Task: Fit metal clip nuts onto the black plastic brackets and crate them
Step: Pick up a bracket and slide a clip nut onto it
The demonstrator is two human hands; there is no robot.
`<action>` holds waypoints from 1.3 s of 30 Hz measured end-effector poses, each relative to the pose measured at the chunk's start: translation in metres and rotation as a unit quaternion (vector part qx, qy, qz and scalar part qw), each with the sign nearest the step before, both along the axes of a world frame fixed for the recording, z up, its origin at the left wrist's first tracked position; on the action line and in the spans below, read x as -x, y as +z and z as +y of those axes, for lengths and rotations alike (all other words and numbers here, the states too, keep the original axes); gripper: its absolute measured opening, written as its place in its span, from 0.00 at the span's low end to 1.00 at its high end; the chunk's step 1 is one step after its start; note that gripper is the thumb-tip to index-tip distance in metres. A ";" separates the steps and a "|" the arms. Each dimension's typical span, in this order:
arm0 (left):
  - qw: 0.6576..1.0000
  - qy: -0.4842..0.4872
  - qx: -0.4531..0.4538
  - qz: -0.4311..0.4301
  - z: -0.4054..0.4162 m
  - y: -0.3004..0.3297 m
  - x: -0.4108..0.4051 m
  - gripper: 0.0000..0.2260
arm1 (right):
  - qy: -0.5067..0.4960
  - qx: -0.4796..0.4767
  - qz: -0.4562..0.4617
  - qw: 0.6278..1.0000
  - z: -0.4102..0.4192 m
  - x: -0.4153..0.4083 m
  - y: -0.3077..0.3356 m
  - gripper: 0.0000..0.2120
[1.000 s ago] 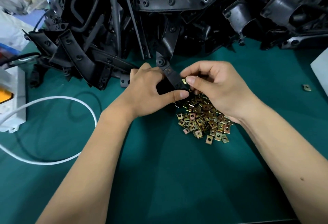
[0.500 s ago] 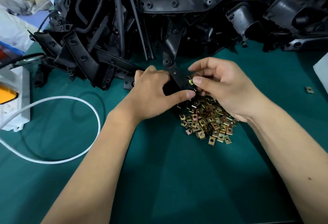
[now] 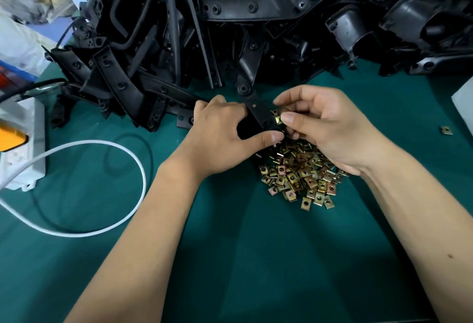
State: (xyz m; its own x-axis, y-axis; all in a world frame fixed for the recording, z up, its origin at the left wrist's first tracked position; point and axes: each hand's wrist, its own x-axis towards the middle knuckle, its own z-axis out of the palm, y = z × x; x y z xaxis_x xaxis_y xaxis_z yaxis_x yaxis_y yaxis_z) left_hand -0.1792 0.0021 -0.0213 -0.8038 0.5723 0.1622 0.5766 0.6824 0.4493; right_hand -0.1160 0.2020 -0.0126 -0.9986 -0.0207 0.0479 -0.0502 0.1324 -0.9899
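Observation:
My left hand (image 3: 225, 135) grips a black plastic bracket (image 3: 257, 107) above the green mat, thumb under its near end. The bracket slants up to the far left and ends in a round boss. My right hand (image 3: 330, 128) pinches a brass-coloured clip nut (image 3: 278, 119) between thumb and fingers, right against the bracket's right edge. Below both hands lies a heap of clip nuts (image 3: 299, 176), partly hidden under my right palm.
A large pile of black plastic brackets (image 3: 256, 23) fills the far side of the green mat (image 3: 230, 258). A white cable (image 3: 107, 182) loops at the left from a white box (image 3: 23, 143). One stray clip nut (image 3: 446, 130) lies at the right.
The view has shifted slightly, so the hands sit a little higher and further right. The right hand has kept the clip nut pressed at the bracket's edge; the left hand's grip is unchanged.

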 end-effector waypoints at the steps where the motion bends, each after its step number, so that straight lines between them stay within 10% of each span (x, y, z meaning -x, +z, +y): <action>1: 1.000 -0.001 0.002 0.002 0.000 0.000 0.000 0.28 | 0.001 -0.003 0.002 1.000 0.000 0.000 0.000 0.10; 5: 0.999 0.003 0.020 0.047 0.000 0.003 -0.001 0.17 | -0.004 -0.042 0.023 0.999 0.002 0.001 0.000 0.11; 20: 0.980 0.022 0.142 0.137 0.009 0.006 -0.006 0.37 | -0.017 -0.080 0.055 0.995 0.006 0.005 -0.001 0.15; 28: 0.995 0.031 0.062 0.066 0.004 0.005 -0.003 0.32 | -0.061 -0.095 0.073 0.991 0.004 0.010 -0.008 0.06; 34: 0.994 0.073 -0.066 0.054 -0.005 0.005 0.002 0.28 | -0.135 -0.407 0.077 0.900 0.012 0.016 -0.017 0.08; 39: 0.983 0.110 -0.144 -0.009 -0.001 -0.001 0.003 0.28 | -0.101 -0.457 0.065 0.881 0.001 0.019 -0.018 0.12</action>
